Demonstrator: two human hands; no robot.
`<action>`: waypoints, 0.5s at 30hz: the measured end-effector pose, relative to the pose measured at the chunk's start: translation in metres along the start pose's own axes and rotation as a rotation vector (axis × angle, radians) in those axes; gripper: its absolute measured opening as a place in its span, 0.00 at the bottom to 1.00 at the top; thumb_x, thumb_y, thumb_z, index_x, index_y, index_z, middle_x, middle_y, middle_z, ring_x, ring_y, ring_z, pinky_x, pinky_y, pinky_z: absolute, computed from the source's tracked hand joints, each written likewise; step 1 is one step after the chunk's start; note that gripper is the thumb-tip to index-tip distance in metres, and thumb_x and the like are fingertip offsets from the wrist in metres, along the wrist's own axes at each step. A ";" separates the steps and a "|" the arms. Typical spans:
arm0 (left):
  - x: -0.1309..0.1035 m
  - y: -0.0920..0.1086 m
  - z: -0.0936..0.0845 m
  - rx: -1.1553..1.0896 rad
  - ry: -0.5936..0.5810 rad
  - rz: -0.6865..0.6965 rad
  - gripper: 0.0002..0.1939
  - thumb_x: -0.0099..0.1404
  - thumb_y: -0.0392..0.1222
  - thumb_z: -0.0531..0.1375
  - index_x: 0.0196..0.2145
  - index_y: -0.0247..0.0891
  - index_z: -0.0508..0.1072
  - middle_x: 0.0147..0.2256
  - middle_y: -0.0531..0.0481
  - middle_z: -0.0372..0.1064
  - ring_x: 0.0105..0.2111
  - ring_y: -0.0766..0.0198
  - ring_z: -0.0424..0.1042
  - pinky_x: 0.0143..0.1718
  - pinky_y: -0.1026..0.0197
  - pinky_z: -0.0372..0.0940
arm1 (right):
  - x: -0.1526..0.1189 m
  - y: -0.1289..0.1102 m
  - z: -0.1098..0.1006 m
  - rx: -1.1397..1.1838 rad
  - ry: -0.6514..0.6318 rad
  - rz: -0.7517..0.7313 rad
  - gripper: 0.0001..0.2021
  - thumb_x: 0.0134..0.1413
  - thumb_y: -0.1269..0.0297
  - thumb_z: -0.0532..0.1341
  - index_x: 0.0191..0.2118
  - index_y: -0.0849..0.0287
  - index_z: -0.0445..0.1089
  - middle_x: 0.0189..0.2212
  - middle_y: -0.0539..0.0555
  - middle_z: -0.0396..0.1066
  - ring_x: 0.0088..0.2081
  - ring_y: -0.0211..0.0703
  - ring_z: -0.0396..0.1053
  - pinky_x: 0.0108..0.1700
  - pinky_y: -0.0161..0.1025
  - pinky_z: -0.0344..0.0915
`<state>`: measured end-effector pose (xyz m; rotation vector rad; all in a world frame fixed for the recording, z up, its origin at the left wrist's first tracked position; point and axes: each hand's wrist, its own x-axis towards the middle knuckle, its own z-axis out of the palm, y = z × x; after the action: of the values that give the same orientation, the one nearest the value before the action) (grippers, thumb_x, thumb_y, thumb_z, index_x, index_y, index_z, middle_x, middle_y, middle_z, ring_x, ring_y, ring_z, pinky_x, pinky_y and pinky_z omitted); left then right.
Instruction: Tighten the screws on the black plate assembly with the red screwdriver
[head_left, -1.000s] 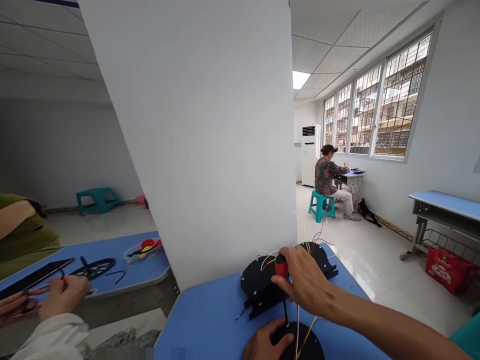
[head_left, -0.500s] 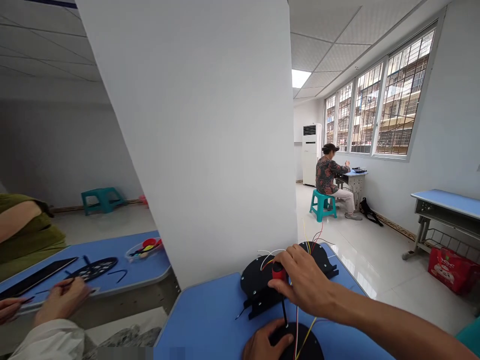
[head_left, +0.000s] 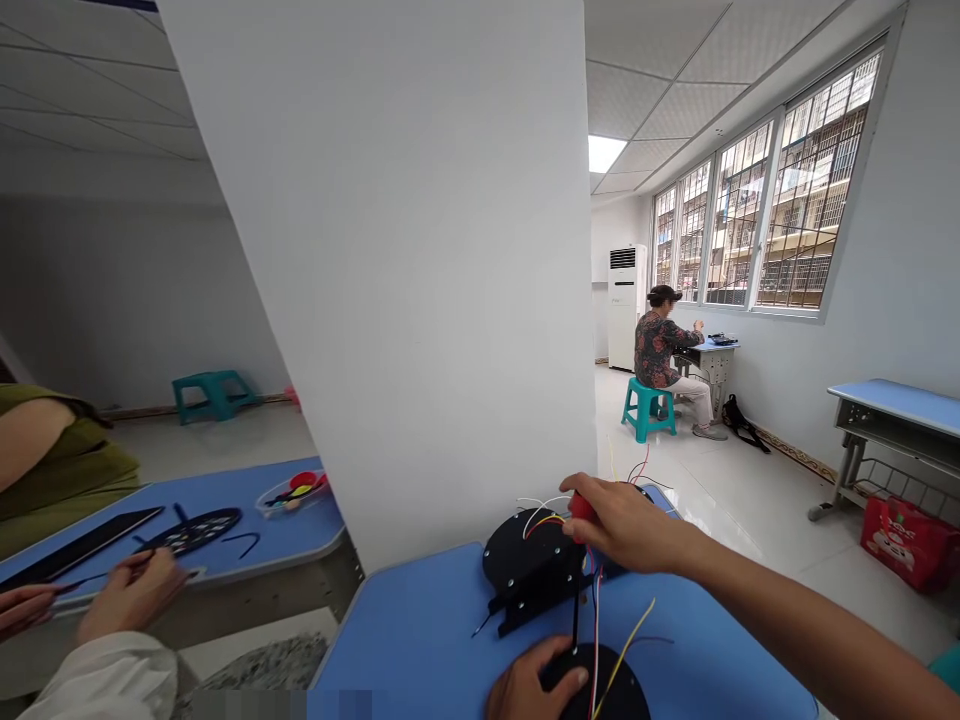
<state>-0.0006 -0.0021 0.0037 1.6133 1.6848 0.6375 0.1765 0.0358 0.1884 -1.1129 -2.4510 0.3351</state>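
Right hand (head_left: pixel 626 522) clenched on red screwdriver handle (head_left: pixel 580 504); left hand (head_left: pixel 529 685) pressing stiff, light black disc (head_left: pixel 600 685); better gripped at rim.

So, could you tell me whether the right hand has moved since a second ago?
Yes. The right hand, closed on the red-handled screwdriver, has shifted right across the black plate, from over its middle to its right edge.

White pillar (head_left: pixel 420 300) ahead; teal stool (head_left: pixel 651 408) under a seated person (head_left: pixel 660 350); red bag (head_left: pixel 907 540) beneath a desk (head_left: pixel 900 405).
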 end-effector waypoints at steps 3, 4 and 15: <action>0.000 0.001 0.001 0.005 0.005 0.010 0.20 0.55 0.41 0.58 0.46 0.46 0.79 0.48 0.55 0.79 0.51 0.57 0.74 0.55 0.61 0.63 | 0.004 -0.003 0.008 -0.029 0.017 0.045 0.16 0.67 0.60 0.56 0.55 0.63 0.62 0.45 0.64 0.73 0.42 0.54 0.72 0.43 0.49 0.66; 0.000 0.001 0.001 0.007 0.006 0.014 0.20 0.55 0.41 0.58 0.46 0.46 0.79 0.48 0.55 0.79 0.51 0.57 0.74 0.55 0.61 0.64 | 0.005 -0.005 0.008 -0.034 0.003 0.028 0.14 0.68 0.61 0.55 0.54 0.64 0.63 0.44 0.64 0.74 0.43 0.53 0.72 0.44 0.48 0.66; -0.001 0.001 -0.002 -0.004 -0.001 -0.007 0.20 0.55 0.42 0.59 0.45 0.46 0.79 0.47 0.54 0.79 0.50 0.56 0.75 0.54 0.59 0.64 | 0.020 -0.018 -0.022 -0.230 -0.318 -0.132 0.13 0.65 0.61 0.59 0.50 0.62 0.65 0.39 0.60 0.77 0.42 0.51 0.74 0.41 0.43 0.67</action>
<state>-0.0014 -0.0028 0.0056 1.6038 1.6863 0.6362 0.1638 0.0399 0.2206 -1.0465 -2.8886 0.2059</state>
